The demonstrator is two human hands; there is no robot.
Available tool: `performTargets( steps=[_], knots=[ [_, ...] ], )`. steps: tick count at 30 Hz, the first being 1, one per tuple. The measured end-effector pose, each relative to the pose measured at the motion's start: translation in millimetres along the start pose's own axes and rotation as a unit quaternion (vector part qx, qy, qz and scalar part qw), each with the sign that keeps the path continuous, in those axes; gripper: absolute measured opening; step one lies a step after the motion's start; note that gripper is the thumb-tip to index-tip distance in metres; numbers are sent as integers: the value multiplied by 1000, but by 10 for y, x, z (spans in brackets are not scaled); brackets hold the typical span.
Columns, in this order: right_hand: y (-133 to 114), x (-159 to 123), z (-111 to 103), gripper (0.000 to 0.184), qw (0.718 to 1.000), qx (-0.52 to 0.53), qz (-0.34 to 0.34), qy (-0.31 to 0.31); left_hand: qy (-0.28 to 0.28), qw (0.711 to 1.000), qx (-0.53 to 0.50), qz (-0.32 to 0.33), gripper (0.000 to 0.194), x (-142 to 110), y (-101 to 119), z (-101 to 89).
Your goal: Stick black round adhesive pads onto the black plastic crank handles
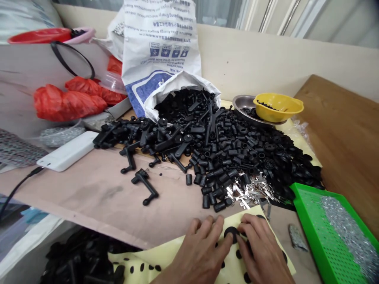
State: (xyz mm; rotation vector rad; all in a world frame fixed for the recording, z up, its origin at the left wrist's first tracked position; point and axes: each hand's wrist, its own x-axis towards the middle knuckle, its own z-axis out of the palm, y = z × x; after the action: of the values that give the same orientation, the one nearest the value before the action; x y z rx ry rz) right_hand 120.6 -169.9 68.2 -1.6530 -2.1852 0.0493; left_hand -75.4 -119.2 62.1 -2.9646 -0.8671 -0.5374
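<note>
Disc (231,232), black and thin, lies on yellow sheet (166,254) between left hand (199,254) and right hand (262,248); both hands curl, fingertips at its rim; whether they pinch it, I cannot tell; probably light and bendy, best taken by the edge.

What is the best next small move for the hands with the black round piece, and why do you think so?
Probably lift the black disc gently off the yellow sheet. Fingers of the left hand and the right hand are both at its edge, and it seems to lie flat among other black discs.
</note>
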Motion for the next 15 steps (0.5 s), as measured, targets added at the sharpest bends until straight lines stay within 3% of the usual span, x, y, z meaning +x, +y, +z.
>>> performTargets(
  steps=[3, 10, 15],
  knots=[
    [-25, 62, 27, 10, 1000, 5, 7, 2, 5, 1000, 9, 4, 30, -4, -1, -8],
    [-175, 135, -81, 16, 997, 63, 35, -18, 13, 1000, 12, 20, 24, 6, -6, -14],
    [15, 1, 33, 11, 997, 73, -7, -17, 111, 994, -1, 13, 11, 33, 7, 67]
  ],
)
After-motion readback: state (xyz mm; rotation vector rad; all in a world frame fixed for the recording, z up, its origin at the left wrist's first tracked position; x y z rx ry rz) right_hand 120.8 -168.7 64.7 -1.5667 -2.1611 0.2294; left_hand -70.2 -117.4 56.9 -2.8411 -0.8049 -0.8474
